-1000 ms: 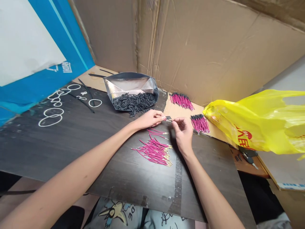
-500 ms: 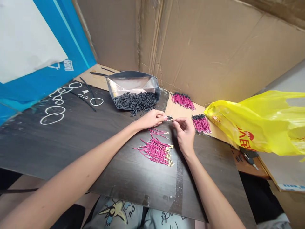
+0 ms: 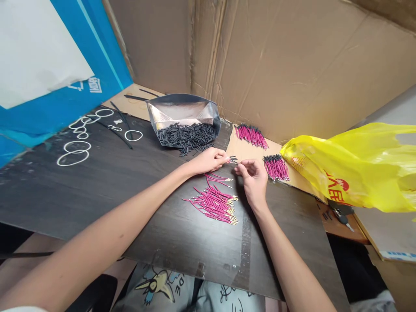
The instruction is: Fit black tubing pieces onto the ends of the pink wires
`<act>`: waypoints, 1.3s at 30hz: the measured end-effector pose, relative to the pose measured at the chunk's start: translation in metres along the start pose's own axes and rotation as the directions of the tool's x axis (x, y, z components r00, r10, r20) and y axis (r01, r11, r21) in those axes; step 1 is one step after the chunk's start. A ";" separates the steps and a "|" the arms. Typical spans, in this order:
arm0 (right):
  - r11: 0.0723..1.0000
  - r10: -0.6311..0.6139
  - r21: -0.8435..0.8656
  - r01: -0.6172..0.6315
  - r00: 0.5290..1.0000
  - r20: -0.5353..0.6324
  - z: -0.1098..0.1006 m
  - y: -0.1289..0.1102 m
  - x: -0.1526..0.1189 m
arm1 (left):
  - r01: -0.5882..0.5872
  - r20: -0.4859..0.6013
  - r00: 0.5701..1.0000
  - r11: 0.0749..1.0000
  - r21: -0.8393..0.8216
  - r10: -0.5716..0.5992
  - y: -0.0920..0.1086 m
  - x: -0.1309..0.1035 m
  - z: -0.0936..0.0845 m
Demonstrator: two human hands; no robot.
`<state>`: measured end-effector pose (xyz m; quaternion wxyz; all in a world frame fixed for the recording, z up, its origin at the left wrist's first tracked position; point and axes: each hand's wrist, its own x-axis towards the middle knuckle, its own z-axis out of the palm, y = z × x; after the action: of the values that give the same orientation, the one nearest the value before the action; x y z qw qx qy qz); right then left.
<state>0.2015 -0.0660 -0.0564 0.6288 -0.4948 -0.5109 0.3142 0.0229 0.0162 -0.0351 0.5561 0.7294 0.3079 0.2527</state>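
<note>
My left hand (image 3: 212,160) pinches a small bunch of wires whose black-sleeved ends (image 3: 233,160) stick out to the right. My right hand (image 3: 251,173) has thumb and forefinger pressed together at those tips; what lies between them is too small to make out. Below my hands, a pile of magenta wires (image 3: 212,203) with gold ends lies on the dark table (image 3: 182,238), a few loose ones above it. Just behind my left hand, an open container (image 3: 212,113) holds short black tubes (image 3: 186,135).
Two bundles of magenta wires with black ends (image 3: 251,136) (image 3: 276,167) lie on cardboard at the right. Beside them is a yellow plastic bag (image 3: 357,164). White rubber bands (image 3: 73,158) lie at the left. A cardboard wall (image 3: 292,65) rises behind.
The camera view has shifted slightly. Both hands keep nearly the same pose, with my right fingers still at the black-sleeved ends.
</note>
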 end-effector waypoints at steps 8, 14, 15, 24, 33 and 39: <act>0.987 0.101 0.127 -0.100 0.995 0.005 0.000 -0.003 0.002 | 0.024 -0.017 1.000 1.000 0.015 -0.024 0.005 -0.001 0.001; 0.987 0.105 0.118 -0.105 0.994 0.008 0.001 -0.002 0.002 | 0.016 -0.013 1.000 1.000 0.023 -0.015 0.007 -0.002 0.002; 0.988 0.102 0.114 -0.103 0.995 0.016 0.001 -0.002 0.001 | 0.013 -0.012 1.000 1.000 0.023 -0.013 0.007 -0.002 0.002; 0.988 0.112 0.110 -0.111 0.994 0.000 -0.001 -0.003 0.002 | -0.017 -0.003 1.000 0.999 0.042 0.018 0.002 -0.001 0.000; 0.993 0.076 0.089 -0.078 0.997 0.024 0.001 -0.004 0.000 | 0.000 -0.025 1.000 0.997 0.072 0.002 0.005 -0.002 0.003; 0.997 -0.007 -0.080 0.010 0.999 0.042 0.003 -0.008 -0.005 | -0.019 -0.020 1.000 0.995 0.098 0.021 0.005 -0.003 0.005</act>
<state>0.1967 -0.0721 -0.0509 0.5989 -0.5108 -0.5384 0.3010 0.0257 0.0096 -0.0316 0.5137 0.7561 0.3186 0.2505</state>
